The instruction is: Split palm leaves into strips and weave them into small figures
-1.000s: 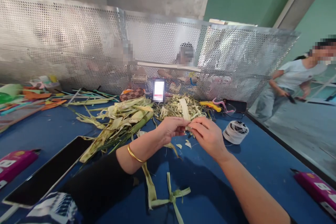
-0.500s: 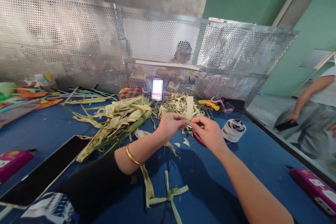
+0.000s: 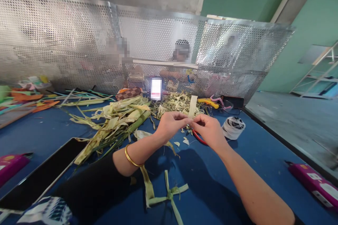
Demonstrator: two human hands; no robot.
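My left hand [image 3: 171, 123] pinches the lower end of a pale leaf strip [image 3: 193, 104], which stands upright above my fingers. My right hand [image 3: 209, 130] meets it from the right with its fingers closed. A red scissor handle [image 3: 196, 136] curves out below that palm, and the blades are hidden between my fingers. Both hands hover above the blue table [image 3: 237, 161]. A gold bangle [image 3: 130, 156] sits on my left wrist. Small pale leaf offcuts [image 3: 186, 141] lie under my hands.
A pile of green-yellow leaves [image 3: 118, 121] lies to the left, with shredded leaf [image 3: 174, 102] behind my hands. Near me lie a knotted leaf cross [image 3: 170, 195], a white cord coil [image 3: 233, 127], a dark tablet [image 3: 44, 172] and pink boxes [image 3: 311, 184]. A perforated metal screen [image 3: 79, 42] has people behind it.
The leaf strip has swung from leaning left to upright. The red handle now shows under my right hand. The person walking at the right has left the view.
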